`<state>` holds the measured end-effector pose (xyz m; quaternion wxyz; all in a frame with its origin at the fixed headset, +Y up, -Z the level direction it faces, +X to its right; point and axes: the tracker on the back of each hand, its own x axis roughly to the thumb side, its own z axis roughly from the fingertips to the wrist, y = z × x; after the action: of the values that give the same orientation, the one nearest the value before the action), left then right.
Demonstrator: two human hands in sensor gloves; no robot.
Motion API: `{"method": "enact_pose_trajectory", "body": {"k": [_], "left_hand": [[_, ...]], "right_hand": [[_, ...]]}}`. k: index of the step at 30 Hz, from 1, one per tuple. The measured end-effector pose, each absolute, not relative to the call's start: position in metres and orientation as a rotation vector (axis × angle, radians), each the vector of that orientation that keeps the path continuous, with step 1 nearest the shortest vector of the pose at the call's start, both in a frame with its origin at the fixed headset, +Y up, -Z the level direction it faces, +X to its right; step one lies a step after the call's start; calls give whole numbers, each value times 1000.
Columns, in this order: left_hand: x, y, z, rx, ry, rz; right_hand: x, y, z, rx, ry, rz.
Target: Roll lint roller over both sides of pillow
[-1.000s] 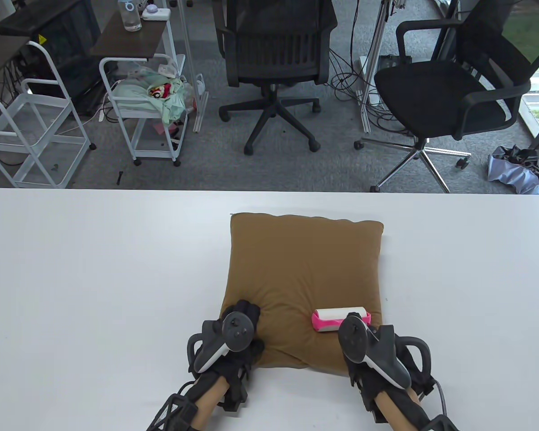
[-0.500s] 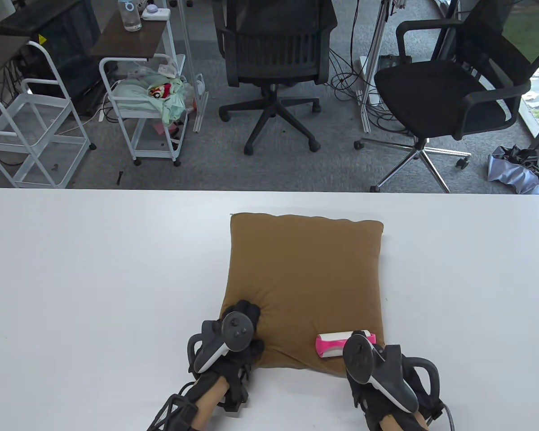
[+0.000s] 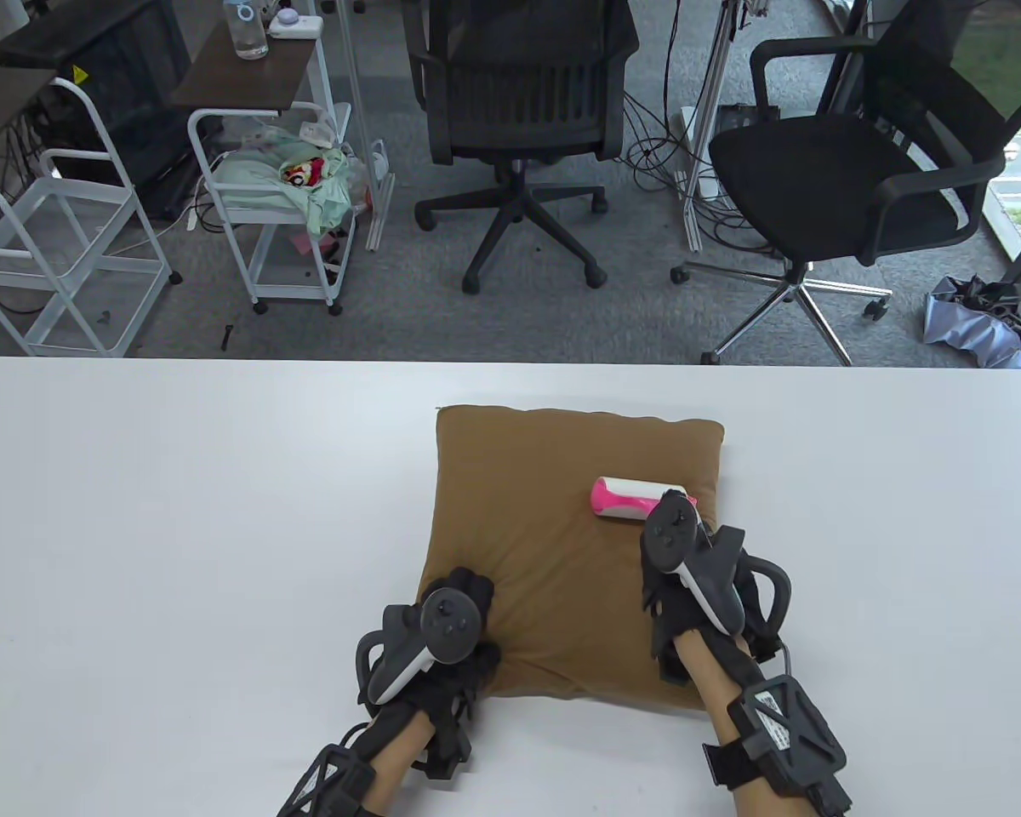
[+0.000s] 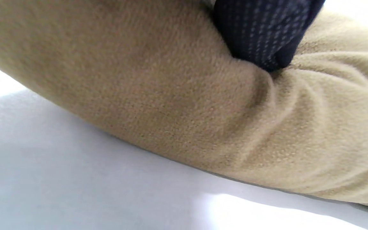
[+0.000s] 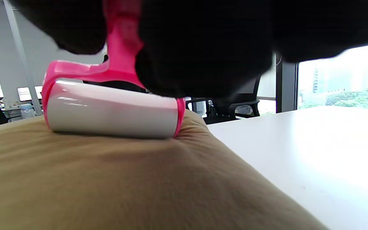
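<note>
The lint roller (image 3: 628,499) lay across the upper right part of the brown pillow (image 3: 553,545), its white drum pressed down into the fabric and its pink frame wrapping the drum's ends; in the right wrist view the drum (image 5: 110,113) sat flat on the pillow's (image 5: 107,185) surface close to that pillow's right edge, with the fabric dimpled beneath it. The right hand (image 3: 689,570) was closed round the roller's pink handle (image 5: 121,38), the dark gloved fingers (image 5: 203,48) wrapped about it just above the drum, and the forearm reached over the pillow's near right corner. The pillow itself lay flat on the white bench (image 3: 179,528), somewhat right of the bench's middle and nearer its front edge than its back. The left hand (image 3: 447,625) rested on the pillow's near left corner, pressing it down; in the left wrist view a gloved finger (image 4: 260,35) dug into the nap of the pillow (image 4: 158,105) and raised a fold beside it, the fingers lying pressed on the cloth rather than gripping anything. Beyond the pillow's far edge, past the bench, stood two black office chairs (image 3: 519,111) and white wire carts (image 3: 281,204) on grey carpet.
</note>
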<state>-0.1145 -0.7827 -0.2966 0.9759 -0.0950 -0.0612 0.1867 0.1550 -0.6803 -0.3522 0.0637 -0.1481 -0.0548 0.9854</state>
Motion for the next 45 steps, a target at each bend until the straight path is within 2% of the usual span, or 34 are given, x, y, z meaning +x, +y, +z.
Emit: {"method": "enact_pose_trajectory", "body": {"k": [6,16,19,22,24,30,36,40,43,45], "left_hand": [[-113,-782,-297,-194,-123,366],[-112,-782,-298,-194,-122,357],[-112,-782,-298,-191,-123,355],[-113,-783,-297,-191,-123,357],[-113,-783,-297,-190,-123,360],[-114,-783,-298,-189,-121,359],[-116,-781,-298,-194,-120,382],[-124,-762,-296,-148,-99,462],[-121,-731,-288,60,-72,571],[-109,-714,-286,108,-94,629]], "right_hand": [[159,-689,-381,-472,-74,2914],[161,-691,-385,-447,-36,2915],[165,-690,-379,-400,-80,2874],[174,-683,-363,-319,-272,2756],[182,-682,-345,-285,-314,2648],[201,-700,-311,-243,-248,2510],[208,-714,-303,-132,-164,2388],[210,-716,-295,-42,-205,2237],[207,-711,-289,3,-302,2218],[203,-706,-285,27,-371,2207]]}}
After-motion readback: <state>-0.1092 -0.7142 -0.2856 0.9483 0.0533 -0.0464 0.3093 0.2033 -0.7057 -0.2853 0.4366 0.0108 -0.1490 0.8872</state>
